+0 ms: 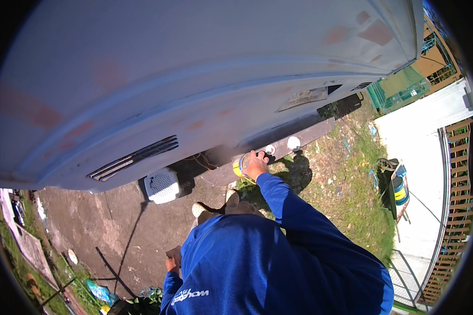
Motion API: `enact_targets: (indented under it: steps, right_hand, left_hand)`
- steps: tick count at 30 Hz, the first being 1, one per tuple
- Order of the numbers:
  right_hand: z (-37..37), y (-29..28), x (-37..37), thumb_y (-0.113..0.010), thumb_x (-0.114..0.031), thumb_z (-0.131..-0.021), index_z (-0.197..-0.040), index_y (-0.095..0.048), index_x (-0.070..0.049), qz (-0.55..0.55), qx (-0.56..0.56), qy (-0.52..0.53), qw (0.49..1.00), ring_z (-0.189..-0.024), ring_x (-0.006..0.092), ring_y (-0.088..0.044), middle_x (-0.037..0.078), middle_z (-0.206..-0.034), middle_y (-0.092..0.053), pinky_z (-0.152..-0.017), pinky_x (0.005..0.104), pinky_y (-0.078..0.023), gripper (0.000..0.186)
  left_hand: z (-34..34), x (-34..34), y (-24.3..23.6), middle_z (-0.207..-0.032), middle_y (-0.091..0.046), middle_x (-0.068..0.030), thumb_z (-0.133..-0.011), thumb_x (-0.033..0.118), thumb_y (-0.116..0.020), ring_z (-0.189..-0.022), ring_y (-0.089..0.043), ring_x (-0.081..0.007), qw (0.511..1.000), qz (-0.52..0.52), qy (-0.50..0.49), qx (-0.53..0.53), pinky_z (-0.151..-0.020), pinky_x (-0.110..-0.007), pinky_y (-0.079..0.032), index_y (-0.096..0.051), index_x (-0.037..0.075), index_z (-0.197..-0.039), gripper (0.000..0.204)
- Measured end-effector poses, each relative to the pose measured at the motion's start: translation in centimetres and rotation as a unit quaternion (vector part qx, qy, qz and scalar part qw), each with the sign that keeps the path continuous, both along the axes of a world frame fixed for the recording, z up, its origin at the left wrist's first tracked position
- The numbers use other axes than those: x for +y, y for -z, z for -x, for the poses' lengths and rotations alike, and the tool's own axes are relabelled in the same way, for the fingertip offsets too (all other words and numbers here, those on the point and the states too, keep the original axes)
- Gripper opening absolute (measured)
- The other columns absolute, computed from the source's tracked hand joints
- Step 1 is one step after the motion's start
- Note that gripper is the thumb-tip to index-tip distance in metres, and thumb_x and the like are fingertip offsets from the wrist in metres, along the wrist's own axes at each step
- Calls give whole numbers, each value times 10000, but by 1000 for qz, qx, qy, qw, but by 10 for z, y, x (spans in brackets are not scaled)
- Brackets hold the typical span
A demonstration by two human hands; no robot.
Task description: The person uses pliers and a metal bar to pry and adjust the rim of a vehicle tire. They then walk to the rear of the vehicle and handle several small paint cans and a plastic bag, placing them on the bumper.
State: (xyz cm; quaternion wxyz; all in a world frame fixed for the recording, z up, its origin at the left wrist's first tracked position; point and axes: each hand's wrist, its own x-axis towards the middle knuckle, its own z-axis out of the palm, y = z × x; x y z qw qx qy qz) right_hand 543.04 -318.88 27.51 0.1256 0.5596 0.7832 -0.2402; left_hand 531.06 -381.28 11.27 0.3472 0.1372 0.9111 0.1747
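My right hand [255, 165] reaches forward beside the lower edge of a vehicle. Its fingers are closed round a yellow-labelled can [237, 166]. Low on the left, my left hand [171, 263] is closed on a small, flat, dark brown piece [175, 253]; its exact kind I cannot make out. The grey-blue vehicle panel [194, 63], marked with reddish patches, fills the upper view. Right of the can are a small container with a white and red top [269, 150] and a round white container [294, 143], both on a brown board [314, 132].
An upturned white perforated crate [162, 186] rests on the concrete under the vehicle's vent. Grass and rubble [341, 194] lie to the right. Beyond stands a white wall [420, 136] with a blue-and-yellow bucket [400, 191] near it. A thin dark rod [115, 273] lies lower left.
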Motion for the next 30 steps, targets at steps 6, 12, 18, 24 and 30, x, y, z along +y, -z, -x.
enact_targets:
  steps: [6, 12, 18, 24, 30]
  right_hand:
    - [3, -1, 18, -881, -414, -559, -1515, -322, -96, 45, -42, 1, 998, -1325, 509, -363, 289, -1499, -300, -1087, 504, -395, 1152]
    - [0, -4, 20, -873, -462, -521, -1531, -305, -99, 65, -20, -3, 998, -1381, 527, -279, 281, -1495, -289, -1136, 538, -333, 1214]
    - [-9, 4, -3, -878, -364, -597, -1528, -318, -129, -60, -39, -107, 992, -1376, 489, -329, 200, -1502, -322, -1098, 529, -399, 1112]
    - [2, 2, -8, -853, -431, -631, -1482, -356, -95, -39, 3, -42, 998, -1235, 495, -498, 253, -1423, -403, -1010, 509, -485, 1042]
    - [36, 4, 5, -751, -619, -692, -1420, -394, -29, -24, -33, 222, 974, -1235, 441, -550, 308, -1392, -457, -1019, 486, -473, 1003]
  left_hand:
    - [15, -13, -17, -844, -681, -286, -983, 359, -519, -847, -668, -449, 999, -45, -12, 21, -709, -500, -512, -681, -60, -890, 459]
    - [54, -45, -10, -779, -667, -289, -971, 364, -555, -796, -662, -473, 998, -14, -53, 26, -665, -517, -505, -675, -58, -779, 479]
    - [72, -53, -24, -759, -652, -293, -974, 380, -571, -798, -661, -464, 996, -6, -17, 87, -683, -528, -506, -693, -48, -773, 488]
    - [58, -62, -28, -794, -664, -284, -954, 417, -565, -822, -658, -474, 998, 26, -19, 60, -734, -532, -521, -719, -13, -770, 493]
    - [37, -63, -26, -800, -669, -275, -946, 405, -565, -826, -662, -462, 998, 36, -31, 30, -748, -531, -528, -716, -9, -759, 479]
